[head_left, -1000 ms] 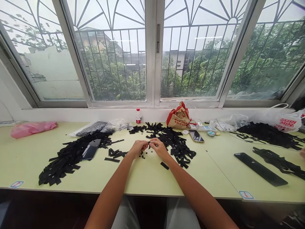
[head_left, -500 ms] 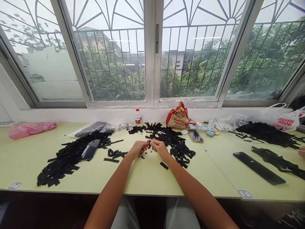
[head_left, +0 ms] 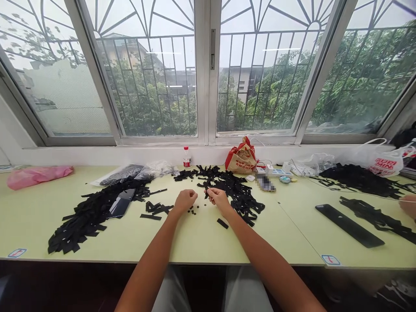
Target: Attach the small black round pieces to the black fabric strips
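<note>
My right hand [head_left: 219, 201] pinches a short black fabric strip [head_left: 206, 195] between thumb and fingers, just over the table. Apart from it, to the left, my left hand [head_left: 185, 200] has its fingers drawn together; whatever they may hold is hidden. Several small black rings [head_left: 193, 212] lie on the table between and below the hands. Beyond and to the right of my right hand spreads a loose heap of black strips [head_left: 247, 200]. One single strip [head_left: 222, 223] lies near my right wrist, and a few more strips [head_left: 156, 208] lie left of my left hand.
A long pile of black strips [head_left: 84, 216] with a dark glossy flat panel [head_left: 121, 203] on it covers the left. At the back stand a red-capped bottle [head_left: 186, 157] and a red-and-tan bag [head_left: 241, 157]. A dark slab [head_left: 349, 225] and another person's hand [head_left: 407, 203] are at right.
My hands have moved apart. The left one has drawn left, away from the strip, while the right one keeps hold of it. The view has shifted slightly.
</note>
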`<state>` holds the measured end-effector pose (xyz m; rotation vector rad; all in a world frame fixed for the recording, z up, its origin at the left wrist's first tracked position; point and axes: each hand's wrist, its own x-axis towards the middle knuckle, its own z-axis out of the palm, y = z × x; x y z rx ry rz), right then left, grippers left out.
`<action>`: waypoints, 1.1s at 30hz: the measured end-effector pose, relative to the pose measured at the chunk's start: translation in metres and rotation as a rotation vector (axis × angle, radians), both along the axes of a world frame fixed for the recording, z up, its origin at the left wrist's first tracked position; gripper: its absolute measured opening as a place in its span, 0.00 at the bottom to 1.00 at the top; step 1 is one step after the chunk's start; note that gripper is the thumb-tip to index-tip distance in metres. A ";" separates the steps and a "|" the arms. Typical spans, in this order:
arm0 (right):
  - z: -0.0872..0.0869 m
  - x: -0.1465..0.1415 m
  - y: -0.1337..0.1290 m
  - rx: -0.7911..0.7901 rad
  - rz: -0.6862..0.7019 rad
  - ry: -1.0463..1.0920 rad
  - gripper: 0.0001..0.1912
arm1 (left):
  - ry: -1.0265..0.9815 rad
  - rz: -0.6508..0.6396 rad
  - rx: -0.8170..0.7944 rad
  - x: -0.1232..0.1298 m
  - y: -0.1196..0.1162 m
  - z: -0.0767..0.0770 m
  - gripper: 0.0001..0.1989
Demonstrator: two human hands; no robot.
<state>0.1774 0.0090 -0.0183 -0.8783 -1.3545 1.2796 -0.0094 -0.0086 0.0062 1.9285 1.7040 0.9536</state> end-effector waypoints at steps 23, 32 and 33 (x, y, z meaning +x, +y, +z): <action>0.000 0.000 -0.001 -0.025 -0.137 -0.165 0.19 | 0.077 -0.160 0.074 0.001 0.004 -0.008 0.13; -0.006 0.001 0.006 -0.033 -0.131 -0.193 0.18 | 0.262 0.171 0.028 -0.010 0.009 -0.006 0.10; -0.006 0.001 0.005 -0.028 -0.129 -0.197 0.18 | 0.298 0.138 0.006 -0.010 0.008 -0.006 0.10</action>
